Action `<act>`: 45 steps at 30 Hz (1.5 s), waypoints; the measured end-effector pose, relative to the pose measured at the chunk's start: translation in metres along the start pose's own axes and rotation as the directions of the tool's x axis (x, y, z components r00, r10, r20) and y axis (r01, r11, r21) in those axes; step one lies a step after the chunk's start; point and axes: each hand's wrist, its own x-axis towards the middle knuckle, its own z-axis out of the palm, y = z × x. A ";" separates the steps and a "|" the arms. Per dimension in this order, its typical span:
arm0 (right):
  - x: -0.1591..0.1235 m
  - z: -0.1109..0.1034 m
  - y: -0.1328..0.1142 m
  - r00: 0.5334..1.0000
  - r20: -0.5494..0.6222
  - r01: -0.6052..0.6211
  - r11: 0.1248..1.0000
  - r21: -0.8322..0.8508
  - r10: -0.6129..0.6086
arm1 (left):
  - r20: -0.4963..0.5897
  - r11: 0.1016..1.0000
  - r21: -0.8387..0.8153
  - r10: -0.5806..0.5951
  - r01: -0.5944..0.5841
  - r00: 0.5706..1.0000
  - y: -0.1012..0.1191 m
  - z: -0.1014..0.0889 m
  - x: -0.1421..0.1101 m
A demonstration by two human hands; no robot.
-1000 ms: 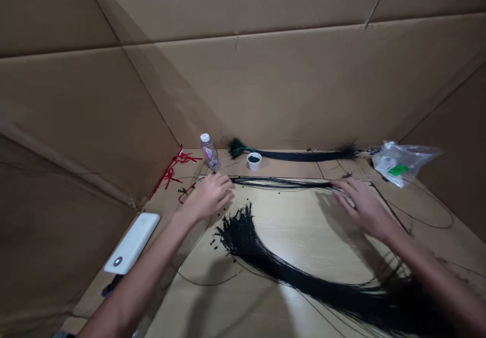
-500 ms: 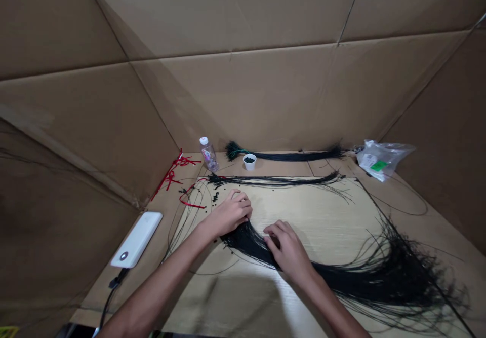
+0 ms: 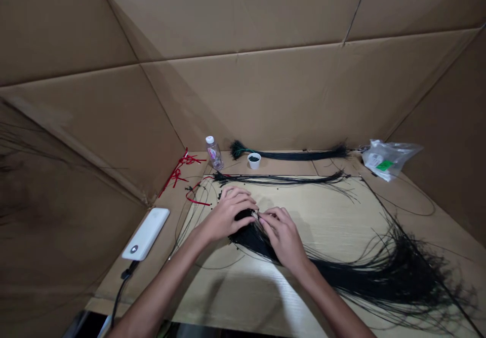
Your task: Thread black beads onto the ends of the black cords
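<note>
A large bundle of thin black cords (image 3: 364,279) lies across the board, its loose ends fanned out at the right. My left hand (image 3: 231,214) is closed over the bundle's left end, fingers curled and thumb pointing right. Right beside it, my right hand (image 3: 285,239) pinches at the same end, thumb and forefinger pressed together on some cords. The fingertips of both hands nearly meet. Between them shows a small pale spot that I cannot make out.
Behind my hands lies a thinner row of black cords (image 3: 281,179). Farther back are a tied black bundle (image 3: 296,155), a white cup of dark beads (image 3: 254,161), a clear bottle (image 3: 214,154) and a plastic bag (image 3: 391,158). Red ribbons (image 3: 178,173) and a white power bank (image 3: 146,234) lie left.
My right hand has moved up and left to the bundle's end, meeting my left hand. The left thumb now points toward it. The whole view has shifted slightly.
</note>
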 end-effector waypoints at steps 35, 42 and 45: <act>-0.053 -0.065 -0.064 0.969 0.174 -0.210 0.958 0.193 0.178 | -0.064 0.645 -0.678 -0.531 0.354 0.845 0.080 0.012 -0.057; -0.054 -0.063 -0.063 0.962 0.203 -0.240 0.921 0.306 0.183 | -0.066 0.486 -0.814 -0.621 0.317 0.781 0.084 0.020 -0.059; -0.055 -0.063 -0.065 0.962 0.205 -0.242 0.907 0.344 0.179 | -0.069 0.435 -0.857 -0.629 0.277 0.774 0.082 0.031 -0.059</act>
